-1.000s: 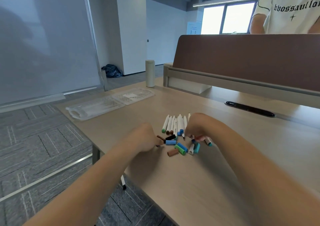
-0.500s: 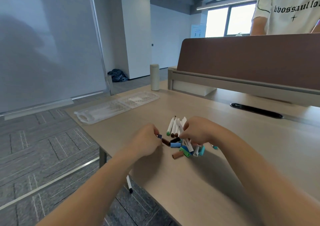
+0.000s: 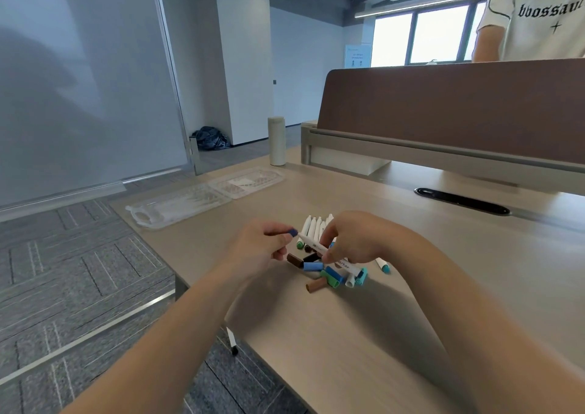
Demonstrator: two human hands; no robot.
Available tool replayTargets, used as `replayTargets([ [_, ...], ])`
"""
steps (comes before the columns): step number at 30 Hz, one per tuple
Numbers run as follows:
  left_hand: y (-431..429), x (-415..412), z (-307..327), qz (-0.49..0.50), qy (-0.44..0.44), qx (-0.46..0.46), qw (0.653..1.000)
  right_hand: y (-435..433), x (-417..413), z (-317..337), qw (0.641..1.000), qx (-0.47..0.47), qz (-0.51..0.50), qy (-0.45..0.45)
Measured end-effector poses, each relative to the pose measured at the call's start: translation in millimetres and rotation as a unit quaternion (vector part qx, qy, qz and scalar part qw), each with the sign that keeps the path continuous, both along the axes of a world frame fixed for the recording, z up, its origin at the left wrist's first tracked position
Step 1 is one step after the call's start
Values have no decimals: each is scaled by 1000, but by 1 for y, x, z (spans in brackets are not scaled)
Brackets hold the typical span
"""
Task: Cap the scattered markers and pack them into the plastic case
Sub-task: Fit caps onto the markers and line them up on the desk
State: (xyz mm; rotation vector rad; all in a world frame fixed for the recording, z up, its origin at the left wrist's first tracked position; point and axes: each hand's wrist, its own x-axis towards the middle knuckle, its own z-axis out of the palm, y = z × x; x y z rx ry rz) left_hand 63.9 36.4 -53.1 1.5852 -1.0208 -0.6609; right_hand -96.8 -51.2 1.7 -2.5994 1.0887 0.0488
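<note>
My left hand (image 3: 259,249) pinches a small dark blue cap (image 3: 293,232) between thumb and fingers, lifted above the table. My right hand (image 3: 351,239) grips a white marker (image 3: 311,244) whose tip points left toward that cap, a short gap apart. Under both hands lies a pile of loose caps (image 3: 329,274) in brown, black, blue, green and teal. Several white markers (image 3: 311,225) lie side by side just behind the pile. The clear plastic case (image 3: 202,196) lies open and flat at the table's far left.
A beige cylindrical bottle (image 3: 277,141) stands beyond the case. A brown desk divider (image 3: 443,106) runs along the back, with a person in a white shirt (image 3: 535,17) behind it. A black cable slot (image 3: 462,201) sits at right. The table's left edge drops to carpet.
Both hands have risen from the pile: the left now holds a dark blue cap up, the right has lifted a white marker toward it. The camera moved closer.
</note>
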Motion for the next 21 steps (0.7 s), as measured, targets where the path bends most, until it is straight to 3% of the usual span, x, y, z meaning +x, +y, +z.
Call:
replayTargets([
  [10, 9, 1, 13, -29, -9, -42, 999, 2, -2, 6, 1000, -9, 22, -9],
  [21, 3, -8, 23, 20, 38, -68, 997, 11, -4, 13, 987, 17, 81, -136],
])
